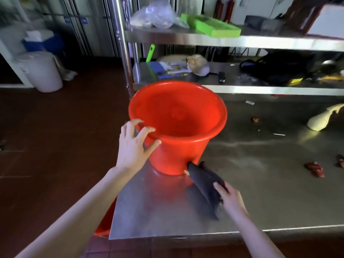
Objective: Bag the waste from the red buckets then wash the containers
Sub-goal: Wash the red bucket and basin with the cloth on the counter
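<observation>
red bucket (177, 125) stands upright on the desk (242, 183), close to its left corner; i read it as emptied. left hand (133, 146) is spread at the rim, not clamped. right hand (229, 197) grips a dark folded cloth (202, 181). risk: a loose one-handed pull tips the bucket off the edge.

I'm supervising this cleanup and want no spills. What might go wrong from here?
1. The red bucket stands close to the left edge of the steel table. A pull from the left hand, spread at its rim, might tip it off.
2. The dark bundle gripped by the right hand touches the bucket's base and might nudge it toward that edge.
</observation>
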The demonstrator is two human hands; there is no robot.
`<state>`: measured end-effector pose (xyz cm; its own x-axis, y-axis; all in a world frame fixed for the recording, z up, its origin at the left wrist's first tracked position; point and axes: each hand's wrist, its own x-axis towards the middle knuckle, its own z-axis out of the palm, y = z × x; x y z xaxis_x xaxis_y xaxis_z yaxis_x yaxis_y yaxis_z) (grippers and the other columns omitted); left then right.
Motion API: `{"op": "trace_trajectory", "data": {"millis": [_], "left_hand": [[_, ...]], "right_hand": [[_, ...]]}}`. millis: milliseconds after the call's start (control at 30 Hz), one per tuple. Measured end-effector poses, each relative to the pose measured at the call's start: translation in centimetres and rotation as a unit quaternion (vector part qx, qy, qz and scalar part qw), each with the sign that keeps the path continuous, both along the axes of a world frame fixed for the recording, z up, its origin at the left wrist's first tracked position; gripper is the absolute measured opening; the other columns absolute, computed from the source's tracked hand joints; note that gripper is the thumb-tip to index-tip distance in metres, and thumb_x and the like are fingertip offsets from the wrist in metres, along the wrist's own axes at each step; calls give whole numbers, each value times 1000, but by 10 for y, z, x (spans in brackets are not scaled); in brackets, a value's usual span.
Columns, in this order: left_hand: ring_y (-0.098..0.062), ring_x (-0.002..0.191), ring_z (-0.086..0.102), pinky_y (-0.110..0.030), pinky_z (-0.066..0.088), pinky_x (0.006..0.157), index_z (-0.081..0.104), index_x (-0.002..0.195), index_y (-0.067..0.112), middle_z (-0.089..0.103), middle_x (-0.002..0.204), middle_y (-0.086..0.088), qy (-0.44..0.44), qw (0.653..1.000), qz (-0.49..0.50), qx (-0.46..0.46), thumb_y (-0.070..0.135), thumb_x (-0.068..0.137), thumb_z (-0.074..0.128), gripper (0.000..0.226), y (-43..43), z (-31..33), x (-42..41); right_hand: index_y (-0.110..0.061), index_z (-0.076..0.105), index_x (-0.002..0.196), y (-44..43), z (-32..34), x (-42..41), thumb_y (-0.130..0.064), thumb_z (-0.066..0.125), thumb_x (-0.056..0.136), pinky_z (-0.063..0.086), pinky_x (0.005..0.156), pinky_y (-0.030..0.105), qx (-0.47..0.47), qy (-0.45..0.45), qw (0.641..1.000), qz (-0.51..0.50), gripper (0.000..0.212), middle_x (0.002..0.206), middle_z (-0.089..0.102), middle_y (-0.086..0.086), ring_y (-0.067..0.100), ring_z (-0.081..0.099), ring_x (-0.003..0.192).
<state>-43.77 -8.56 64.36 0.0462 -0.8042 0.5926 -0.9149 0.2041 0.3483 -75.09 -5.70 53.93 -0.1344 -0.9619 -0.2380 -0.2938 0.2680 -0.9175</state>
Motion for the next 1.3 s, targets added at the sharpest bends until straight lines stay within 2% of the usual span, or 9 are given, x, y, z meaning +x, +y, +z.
{"op": "trace_trajectory", "data": {"millis": [100, 233, 367, 467, 600, 700, 967, 1167, 1300], "left_hand": [[-29, 117, 48, -43, 34, 101, 70, 107, 19, 58, 118, -2, 2, 1000, -11, 12, 52, 82, 63, 42, 4, 2, -20], [-27, 104, 59, -48, 35, 107, 74, 98, 15, 66, 101, -1, -6, 1000, -25, -5, 49, 80, 67, 39, 8, 7, -54], [-21, 101, 60, -46, 41, 102, 75, 97, 16, 66, 96, 3, -35, 993, -115, -23, 44, 83, 66, 32, 13, 14, -65], [-21, 107, 58, -37, 41, 98, 73, 106, 16, 65, 105, 1, -70, 987, -148, -6, 46, 87, 58, 38, 11, 24, -44], [-25, 126, 52, -45, 40, 107, 64, 123, 15, 60, 125, -2, -107, 981, -130, 97, 53, 91, 42, 54, 7, 33, 10], [-21, 139, 40, -47, 30, 115, 63, 127, 14, 58, 133, -1, -127, 973, -151, 121, 48, 96, 32, 55, 2, 33, 26], [-23, 107, 61, -42, 30, 113, 70, 106, 13, 65, 109, -1, -108, 982, -149, 48, 31, 87, 65, 27, 0, 26, 3], [-6, 112, 49, -38, 12, 120, 67, 108, 16, 59, 108, 10, -1, 983, -168, 74, 49, 85, 61, 41, 3, 13, 1], [-4, 136, 32, -37, 11, 120, 62, 122, 19, 52, 122, 15, -5, 971, -205, 127, 48, 91, 49, 45, -2, 16, 21]], "right_hand": [[-10, 68, 105, 4, 51, -28, -19, 61, 92, 53, 53, 21, -7, -226, 971, -76, 17, 90, 75, 4, 12, 70, 71], [-23, 72, 103, -5, 141, -37, -26, 59, 93, 56, 75, 18, -147, -277, 948, -43, 18, 107, 74, -2, 9, 69, 97], [-31, 70, 99, -28, 191, -21, -38, 59, 92, 50, 90, 27, -226, -116, 966, 44, 14, 109, 70, -1, 10, 65, 104], [-34, 63, 105, -50, 190, 2, -32, 51, 98, 34, 90, 3, -274, 78, 944, 164, 13, 118, 62, -8, 0, 55, 108], [-24, 65, 112, -71, 156, 15, -35, 36, 103, 23, 111, 24, -272, 352, 841, 308, 32, 119, 63, -10, 9, 50, 118], [-28, 66, 105, -82, 146, 14, -47, 24, 99, 31, 100, 30, -333, 454, 768, 305, 46, 104, 65, -14, 13, 54, 102], [-21, 59, 59, -52, 120, 91, -28, 43, 96, 41, 69, 39, -428, 496, 752, 69, 41, 57, 58, -3, 24, 55, 61], [-18, 54, 56, -77, 129, 68, -22, 42, 93, 44, 62, 37, -497, 456, 722, 151, 38, 54, 54, 0, 27, 54, 57], [-12, 62, 72, -126, 148, 7, -20, 36, 97, 46, 88, 39, -421, 455, 738, 267, 37, 75, 64, 0, 23, 60, 78]]}}
